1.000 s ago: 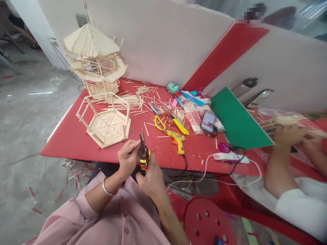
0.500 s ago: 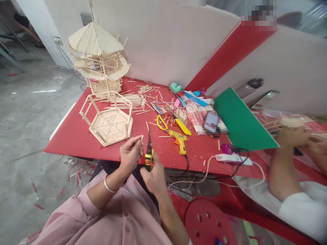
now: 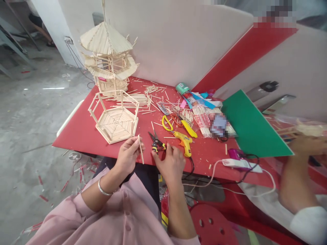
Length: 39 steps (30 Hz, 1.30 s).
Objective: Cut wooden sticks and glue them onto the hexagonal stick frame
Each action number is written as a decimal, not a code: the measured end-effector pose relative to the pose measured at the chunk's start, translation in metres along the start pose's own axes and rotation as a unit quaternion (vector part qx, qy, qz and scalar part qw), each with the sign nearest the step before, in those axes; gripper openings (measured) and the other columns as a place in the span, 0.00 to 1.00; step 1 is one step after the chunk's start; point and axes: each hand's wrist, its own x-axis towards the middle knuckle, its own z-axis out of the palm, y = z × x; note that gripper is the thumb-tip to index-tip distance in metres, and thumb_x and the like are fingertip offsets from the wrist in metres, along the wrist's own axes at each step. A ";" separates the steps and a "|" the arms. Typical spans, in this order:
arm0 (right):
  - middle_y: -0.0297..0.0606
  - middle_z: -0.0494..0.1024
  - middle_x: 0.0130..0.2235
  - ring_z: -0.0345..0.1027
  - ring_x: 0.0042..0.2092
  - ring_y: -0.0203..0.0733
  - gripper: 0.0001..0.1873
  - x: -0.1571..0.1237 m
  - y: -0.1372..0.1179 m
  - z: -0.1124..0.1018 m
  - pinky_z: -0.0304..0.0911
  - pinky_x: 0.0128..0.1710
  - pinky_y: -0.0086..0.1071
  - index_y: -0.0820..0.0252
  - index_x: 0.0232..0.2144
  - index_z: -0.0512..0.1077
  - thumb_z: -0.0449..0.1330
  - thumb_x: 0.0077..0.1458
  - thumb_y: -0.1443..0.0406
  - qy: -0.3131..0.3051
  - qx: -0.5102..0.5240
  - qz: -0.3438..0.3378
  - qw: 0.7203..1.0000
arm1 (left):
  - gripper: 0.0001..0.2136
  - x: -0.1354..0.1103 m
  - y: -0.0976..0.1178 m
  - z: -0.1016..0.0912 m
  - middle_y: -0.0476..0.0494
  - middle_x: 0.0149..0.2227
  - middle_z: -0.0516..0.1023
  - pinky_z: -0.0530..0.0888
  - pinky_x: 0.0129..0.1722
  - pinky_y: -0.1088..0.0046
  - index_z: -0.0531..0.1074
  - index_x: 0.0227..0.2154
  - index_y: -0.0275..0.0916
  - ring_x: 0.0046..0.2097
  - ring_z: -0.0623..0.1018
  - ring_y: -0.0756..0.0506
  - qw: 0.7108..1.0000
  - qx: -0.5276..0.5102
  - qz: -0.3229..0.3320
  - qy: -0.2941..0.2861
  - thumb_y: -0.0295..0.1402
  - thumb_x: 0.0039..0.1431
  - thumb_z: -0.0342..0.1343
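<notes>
My left hand [image 3: 129, 153] pinches a thin wooden stick [image 3: 141, 149] between thumb and fingers, its free end slanting down toward my lap. A pair of black-and-yellow cutting pliers [image 3: 157, 143] rests at the table's front edge with jaws and handles spread. Over the handles is my right hand [image 3: 172, 165], thumb and fingers apart, the fingertips at or very near the grips; contact is hard to make out. Beyond my left hand stands a hexagonal stick base [image 3: 117, 124] with posts and rails along part of its rim.
A tiered stick pagoda [image 3: 108, 51] stands behind the base. Loose sticks [image 3: 135, 101] lie mid-table. To the right are yellow-handled scissors [image 3: 167, 123], a yellow glue gun [image 3: 184, 141], bagged sticks [image 3: 201, 119], a green board [image 3: 255, 126] and a power strip [image 3: 240, 165]. A co-worker's arm [image 3: 293, 177] is at far right.
The pliers have gone from upright in my right hand to lying spread on the table, and that hand has opened. The stick in my left hand now shows its length. The view has shifted slightly.
</notes>
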 end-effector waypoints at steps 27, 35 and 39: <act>0.34 0.81 0.29 0.71 0.29 0.34 0.21 0.027 -0.109 0.026 0.66 0.29 0.29 0.60 0.31 0.79 0.75 0.35 0.56 -0.050 0.731 0.215 0.646 | 0.16 0.005 0.040 -0.028 0.51 0.20 0.74 0.59 0.13 0.83 0.73 0.23 0.35 0.15 0.66 0.57 0.985 -0.001 0.106 0.136 0.41 0.42 0.71; 0.33 0.80 0.28 0.70 0.28 0.34 0.19 0.034 -0.115 0.028 0.67 0.33 0.32 0.60 0.32 0.77 0.73 0.39 0.56 -0.036 0.713 0.171 0.679 | 0.15 0.008 0.040 -0.033 0.52 0.17 0.73 0.58 0.12 0.82 0.73 0.23 0.35 0.14 0.65 0.57 0.983 0.021 0.128 0.129 0.41 0.47 0.68; 0.33 0.79 0.28 0.69 0.27 0.33 0.18 0.034 -0.118 0.027 0.67 0.32 0.31 0.60 0.33 0.77 0.73 0.40 0.57 -0.039 0.721 0.166 0.672 | 0.17 0.008 0.042 -0.031 0.51 0.17 0.73 0.58 0.11 0.82 0.70 0.19 0.35 0.13 0.65 0.57 0.980 0.029 0.139 0.140 0.42 0.45 0.69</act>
